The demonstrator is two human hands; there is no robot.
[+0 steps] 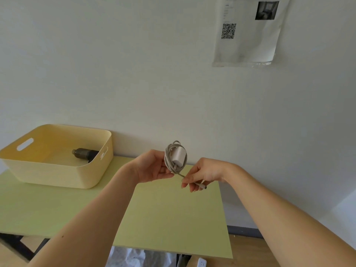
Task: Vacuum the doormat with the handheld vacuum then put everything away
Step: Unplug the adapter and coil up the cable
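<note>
A coil of grey cable with a small white charger block (176,158) is held up in the air, to the right of the pale yellow plastic basket (48,170). The coil is held by the left hand (152,167). Its grip is closed round the coil's edge, likely so the loops are kept from falling open. The loose plug end (203,186) is pinched in the narrow grip of the right hand (202,174), further right of the basket, maybe so it can be tucked in.

The dark handheld vacuum (86,154) is already laid inside the basket, which is set on the light green desk (173,218).

High up and to the right of the basket, a white paper sheet (248,45) is stuck on the wall. A black square code and a small grey photo are printed on it. The small writing is too blurred to be read. No brand name can be made out.
</note>
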